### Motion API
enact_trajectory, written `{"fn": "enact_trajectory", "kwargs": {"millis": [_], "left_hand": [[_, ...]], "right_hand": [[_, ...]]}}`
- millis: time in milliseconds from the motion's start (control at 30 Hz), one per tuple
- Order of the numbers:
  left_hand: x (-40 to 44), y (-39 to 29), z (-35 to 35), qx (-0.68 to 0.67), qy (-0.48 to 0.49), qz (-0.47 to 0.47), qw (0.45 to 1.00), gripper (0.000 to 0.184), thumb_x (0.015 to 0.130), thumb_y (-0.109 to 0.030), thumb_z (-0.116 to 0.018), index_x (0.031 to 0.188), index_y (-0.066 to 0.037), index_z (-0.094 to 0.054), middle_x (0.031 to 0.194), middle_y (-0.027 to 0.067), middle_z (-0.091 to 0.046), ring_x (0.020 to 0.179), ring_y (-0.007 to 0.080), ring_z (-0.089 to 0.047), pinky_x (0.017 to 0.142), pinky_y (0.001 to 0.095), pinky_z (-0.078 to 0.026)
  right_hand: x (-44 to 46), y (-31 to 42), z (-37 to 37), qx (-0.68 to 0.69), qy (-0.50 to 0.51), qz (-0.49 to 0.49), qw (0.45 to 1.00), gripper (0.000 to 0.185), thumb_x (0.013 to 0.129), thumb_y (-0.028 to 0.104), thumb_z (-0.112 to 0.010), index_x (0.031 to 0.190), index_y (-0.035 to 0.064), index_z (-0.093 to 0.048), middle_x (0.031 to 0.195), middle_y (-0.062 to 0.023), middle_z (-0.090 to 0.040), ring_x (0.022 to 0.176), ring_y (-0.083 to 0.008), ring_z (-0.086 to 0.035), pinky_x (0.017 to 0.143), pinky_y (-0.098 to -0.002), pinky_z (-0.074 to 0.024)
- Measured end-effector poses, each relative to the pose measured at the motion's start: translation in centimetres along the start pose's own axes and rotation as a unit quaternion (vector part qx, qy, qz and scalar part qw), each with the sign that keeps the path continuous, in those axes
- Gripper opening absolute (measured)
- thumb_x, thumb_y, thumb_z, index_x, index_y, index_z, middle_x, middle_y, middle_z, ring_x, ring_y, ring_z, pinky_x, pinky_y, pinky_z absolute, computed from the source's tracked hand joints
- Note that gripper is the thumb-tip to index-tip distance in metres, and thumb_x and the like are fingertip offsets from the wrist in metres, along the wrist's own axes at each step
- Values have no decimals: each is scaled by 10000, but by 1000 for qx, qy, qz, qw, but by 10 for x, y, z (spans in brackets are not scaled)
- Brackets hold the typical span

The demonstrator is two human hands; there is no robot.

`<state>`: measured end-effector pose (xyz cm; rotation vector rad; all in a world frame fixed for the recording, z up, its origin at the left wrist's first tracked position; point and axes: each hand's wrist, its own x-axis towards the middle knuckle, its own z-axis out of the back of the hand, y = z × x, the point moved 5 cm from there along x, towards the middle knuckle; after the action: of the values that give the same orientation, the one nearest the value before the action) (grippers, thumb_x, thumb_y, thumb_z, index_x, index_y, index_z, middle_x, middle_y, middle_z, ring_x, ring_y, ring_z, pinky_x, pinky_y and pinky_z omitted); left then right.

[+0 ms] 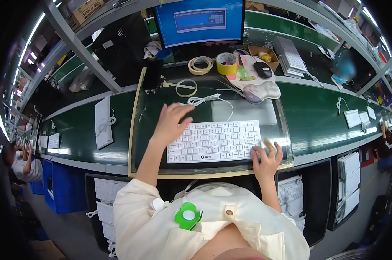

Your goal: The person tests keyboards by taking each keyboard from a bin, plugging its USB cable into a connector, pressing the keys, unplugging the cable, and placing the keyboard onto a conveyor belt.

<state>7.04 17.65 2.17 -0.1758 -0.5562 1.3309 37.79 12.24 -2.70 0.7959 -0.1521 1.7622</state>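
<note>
At the far left, a co-worker in white clothing (pixel 27 167) is seen beside a deep blue plastic bin (pixel 68 186). On the long green worktop (pixel 74 125), a white slab-shaped device (pixel 103 123) is laid, with its white cable coiled on top. Below it, white keyboards are held in a black plastic crate (pixel 90 203).

Further right, the left hand (pixel 172 123) is held open above the upper left corner of a compact white keyboard with white keys (pixel 213 142), its fingers loosely spread and nothing grasped; whether the keys are touched cannot be told. The keyboard is set flat near the front of a work board edged in pale yellow (pixel 132 125). Behind it, its bundled white cable (pixel 203 100) is laid, and a flat-screen monitor with a blue display (pixel 200 34) is stood at the back. A yellow-sided roll of tape (pixel 227 69) is placed near a pale patterned mouse mat (pixel 257 83), on which a black mouse (pixel 262 69) is rested.

At the keyboard's lower right corner, the right hand (pixel 267 162) is held with fingers parted and partly bent, nothing gripped; one finger is blurred, and contact cannot be confirmed. Behind and to the right, more slim white keyboards (pixel 291 56) are stacked
</note>
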Motion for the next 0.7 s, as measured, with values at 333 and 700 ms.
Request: {"fn": "enact_trajectory", "kwargs": {"millis": [333, 700], "left_hand": [[27, 80, -29, 26, 29, 48, 998, 228, 842, -166, -569, 1045, -63, -567, 1052, 114, -587, 994, 309, -551, 851, 377, -449], [22, 55, -18, -76, 105, 211, 969, 257, 865, -252, -559, 1078, -116, -607, 965, 91, -613, 878, 242, -591, 765, 350, -457]], "right_hand": [[-1, -11, -11, 90, 31, -43, 995, 283, 762, 189, -672, 1036, 131, -631, 1250, -142, -494, 1165, -377, -401, 966, -448, -349], [-4, -16, -15, 93, 39, -31, 994, 336, 753, 188, -680, 1077, 120, -620, 1265, -132, -491, 1152, -349, -423, 959, -431, -352]]}}
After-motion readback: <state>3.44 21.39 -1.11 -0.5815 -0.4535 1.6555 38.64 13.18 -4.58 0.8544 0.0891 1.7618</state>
